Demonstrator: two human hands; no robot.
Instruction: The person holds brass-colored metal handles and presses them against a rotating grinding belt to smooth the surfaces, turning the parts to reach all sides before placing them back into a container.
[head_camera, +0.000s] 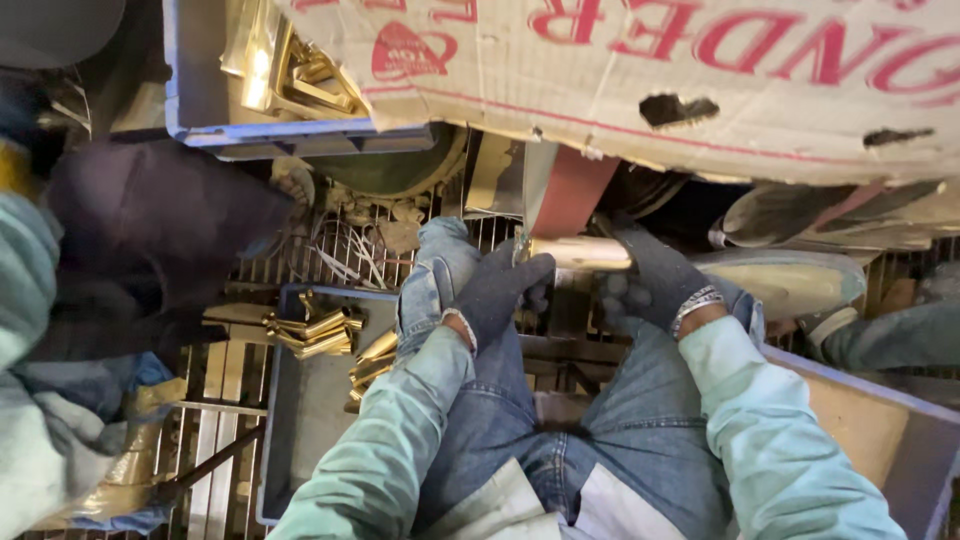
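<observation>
My left hand (497, 292) in a dark glove grips one end of a shiny brass bar (580, 253). My right hand (650, 278), also dark-gloved, holds the bar's other end. The bar lies across a reddish sanding belt (570, 195) that runs upward between my hands. Both sleeves are pale green, and my knees in blue jeans sit just below the hands.
A blue tray (300, 400) at lower left holds several brass pieces (320, 333). Another blue crate (200, 110) with brass parts sits at upper left. Printed cardboard (700, 70) covers the top. A metal grate floor lies below. Another person's sleeve (890, 338) shows at right.
</observation>
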